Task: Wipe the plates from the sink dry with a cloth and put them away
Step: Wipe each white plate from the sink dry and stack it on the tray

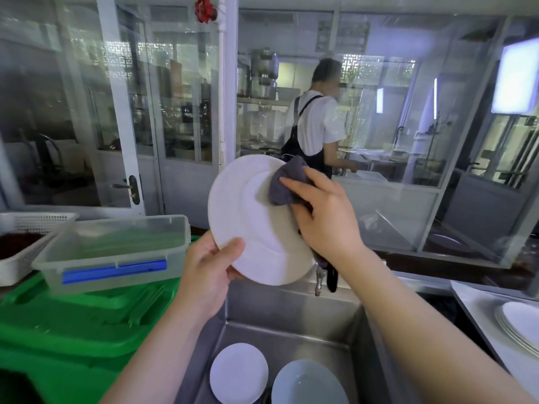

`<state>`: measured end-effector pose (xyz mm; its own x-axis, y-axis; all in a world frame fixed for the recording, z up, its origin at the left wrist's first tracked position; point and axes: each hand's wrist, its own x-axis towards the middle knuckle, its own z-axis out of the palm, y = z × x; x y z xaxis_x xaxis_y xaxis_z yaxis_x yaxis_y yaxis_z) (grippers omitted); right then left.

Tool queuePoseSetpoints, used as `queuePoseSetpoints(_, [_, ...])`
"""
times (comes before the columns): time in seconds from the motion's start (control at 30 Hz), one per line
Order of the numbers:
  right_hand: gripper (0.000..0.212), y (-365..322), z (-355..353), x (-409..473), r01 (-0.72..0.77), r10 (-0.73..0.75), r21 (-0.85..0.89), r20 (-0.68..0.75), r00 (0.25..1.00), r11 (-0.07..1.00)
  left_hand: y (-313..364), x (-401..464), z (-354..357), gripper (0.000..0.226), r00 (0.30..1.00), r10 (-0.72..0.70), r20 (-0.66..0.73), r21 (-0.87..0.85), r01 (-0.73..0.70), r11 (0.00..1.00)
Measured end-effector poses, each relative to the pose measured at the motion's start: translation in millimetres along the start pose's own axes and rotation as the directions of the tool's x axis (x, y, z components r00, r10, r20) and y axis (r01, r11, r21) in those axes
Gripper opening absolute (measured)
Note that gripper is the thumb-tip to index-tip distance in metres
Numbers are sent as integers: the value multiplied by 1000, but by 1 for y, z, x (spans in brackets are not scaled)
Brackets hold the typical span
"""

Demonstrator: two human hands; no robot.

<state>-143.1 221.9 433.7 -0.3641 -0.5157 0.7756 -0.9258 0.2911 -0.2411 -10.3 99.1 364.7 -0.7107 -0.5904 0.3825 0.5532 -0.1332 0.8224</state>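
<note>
Plates are the job here, and the steel sink (294,322) serves as the landmark for everything else. Left of the sink stands a large green bin (64,330), and on top of it sits a clear plastic container (116,246) with a blue clip. Beyond the sink, behind glass, a person in an apron (315,126) faces away. Above the sink, tilted up on edge, is the white plate (248,217) being wiped. The left hand (210,269) grips its lower rim, thumb curled over the face. The right hand (323,214) presses a grey cloth (287,185) against the plate's upper right side, fingers curled round the bunched fabric. Right of the sink, a stack of plates (519,325) rests on the steel counter. Inside the sink lie a pale blue plate (309,383) and, beside it, a small white plate (239,373).
</note>
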Motion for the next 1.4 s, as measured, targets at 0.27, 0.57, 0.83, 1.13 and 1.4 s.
queuePoseSetpoints(0.27, [46,-13,12,-48,241,-250,202,19,968,949,1,2,-4,30,1000,9,12,-10,-9,1000])
queuePoseSetpoints(0.57, [28,37,-2,-23,-229,286,329,-134,949,916,-4,-1,-6,34,999,-53,11,-77,54,996])
queuePoseSetpoints(0.83, [38,30,-13,-50,-661,673,749,513,533,-48,-15,0,-7,34,993,-92,77,-431,116,895])
queuePoseSetpoints(1.13, [54,18,-37,-41,-532,523,845,477,706,-53,-25,-5,-5,51,944,-90,317,-428,227,875])
queuePoseSetpoints(1.4, [55,23,-55,-38,-626,483,769,600,638,-127,14,28,-35,67,896,-285,341,-304,393,868])
